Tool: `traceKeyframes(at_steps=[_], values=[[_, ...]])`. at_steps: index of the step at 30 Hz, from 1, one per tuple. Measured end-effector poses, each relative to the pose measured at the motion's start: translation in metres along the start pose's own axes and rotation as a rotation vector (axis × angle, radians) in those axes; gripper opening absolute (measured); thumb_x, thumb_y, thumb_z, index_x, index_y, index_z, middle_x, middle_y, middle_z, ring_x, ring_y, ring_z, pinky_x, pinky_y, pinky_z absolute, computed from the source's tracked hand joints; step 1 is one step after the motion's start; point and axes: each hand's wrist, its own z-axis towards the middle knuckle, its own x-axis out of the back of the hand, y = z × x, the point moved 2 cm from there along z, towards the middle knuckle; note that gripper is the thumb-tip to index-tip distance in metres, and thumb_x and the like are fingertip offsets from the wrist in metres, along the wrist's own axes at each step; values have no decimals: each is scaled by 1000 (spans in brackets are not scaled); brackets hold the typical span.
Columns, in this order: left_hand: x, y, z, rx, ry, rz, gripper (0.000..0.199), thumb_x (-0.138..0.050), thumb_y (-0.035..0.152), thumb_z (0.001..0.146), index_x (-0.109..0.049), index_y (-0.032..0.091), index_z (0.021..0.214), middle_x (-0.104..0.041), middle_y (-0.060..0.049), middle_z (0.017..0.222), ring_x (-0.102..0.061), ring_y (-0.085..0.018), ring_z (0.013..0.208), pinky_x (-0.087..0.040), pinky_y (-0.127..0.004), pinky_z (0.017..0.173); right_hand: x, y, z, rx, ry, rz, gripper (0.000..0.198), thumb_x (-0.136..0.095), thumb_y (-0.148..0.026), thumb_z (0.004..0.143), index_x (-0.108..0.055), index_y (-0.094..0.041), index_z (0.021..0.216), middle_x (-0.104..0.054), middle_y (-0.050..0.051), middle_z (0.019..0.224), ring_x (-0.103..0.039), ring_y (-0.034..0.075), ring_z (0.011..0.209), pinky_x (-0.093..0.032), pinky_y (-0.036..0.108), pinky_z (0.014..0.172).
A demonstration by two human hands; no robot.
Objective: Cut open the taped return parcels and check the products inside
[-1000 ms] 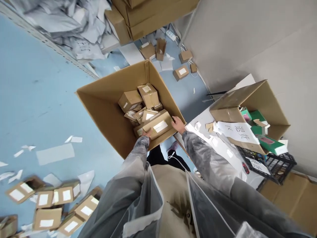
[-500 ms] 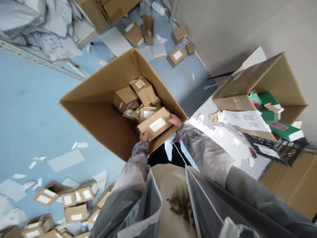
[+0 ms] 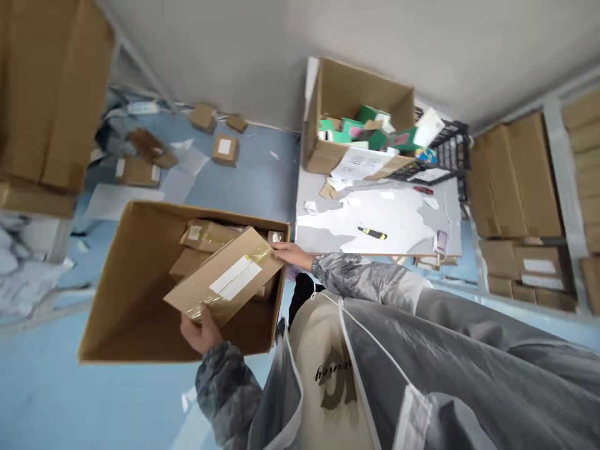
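Note:
Both my hands grip a long brown cardboard box [image 3: 250,265] with a white label and shiny tape, tilted over a large open carton [image 3: 135,250]. My left hand [image 3: 202,330] is closed on its lower left side, thumb on top. At its right end my right hand [image 3: 293,254] holds the edge, most of the fingers hidden underneath. Inside the carton lie other small brown boxes [image 3: 206,236], partly covered by the held one.
A white table [image 3: 314,234] to the right bears a carton [image 3: 328,156] of green boxes, a black crate [image 3: 457,150], a yellow-black cutter [image 3: 372,233] and paper scraps. Shelves with cartons [image 3: 518,175] stand far right. Small boxes [image 3: 225,150] lie on the blue floor.
The long box has risen from among the other boxes toward me, held in both hands. My view has turned right, bringing the table more fully into sight.

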Motion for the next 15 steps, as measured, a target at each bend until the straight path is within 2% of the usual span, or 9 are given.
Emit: traceKeyframes(at_steps=[3, 5, 7, 9, 11, 15], values=[[18, 54, 37, -186, 28, 119, 63, -74, 75, 91, -84, 38, 142, -87, -10, 137, -79, -44, 141, -61, -64, 129, 27, -9, -32, 1, 0, 208, 46, -82, -30, 89, -100, -33, 131, -90, -3, 148, -70, 33, 164, -47, 49, 147], [16, 98, 47, -299, 15, 164, 78, -73, 78, 93, -81, 36, 159, -84, -12, 147, -74, -47, 150, -57, -67, 134, 49, -8, -56, -27, -17, 323, 49, -82, -32, 86, -100, -32, 132, -91, -2, 144, -75, 34, 159, -54, 49, 142], [5, 140, 43, -415, -32, 186, 83, -73, 78, 96, -79, 34, 165, -83, -13, 150, -72, -49, 153, -55, -69, 136, 72, -2, -80, -52, -12, 408, 52, -83, -33, 84, -99, -31, 134, -91, 0, 143, -77, 33, 154, -58, 48, 136], [-11, 175, 25, -531, -68, 181, 79, -75, 78, 97, -81, 34, 163, -85, -14, 148, -74, -50, 149, -55, -71, 135, 95, 8, -103, -64, 40, 464, 53, -83, -33, 83, -99, -31, 133, -92, 1, 143, -79, 32, 151, -61, 47, 133], [-30, 200, -3, -616, -76, 157, 77, -76, 77, 97, -84, 32, 159, -86, -15, 140, -76, -51, 143, -56, -74, 132, 119, 20, -125, -72, 126, 509, 51, -83, -32, 81, -100, -31, 129, -91, 2, 144, -79, 32, 149, -64, 45, 128], [-73, 219, -75, -611, -90, 168, 76, -72, 73, 100, -84, 23, 157, -83, -18, 130, -77, -50, 135, -58, -75, 128, 171, 50, -165, -70, 254, 584, 44, -82, -32, 78, -101, -28, 118, -90, 4, 147, -79, 34, 147, -66, 46, 123]])
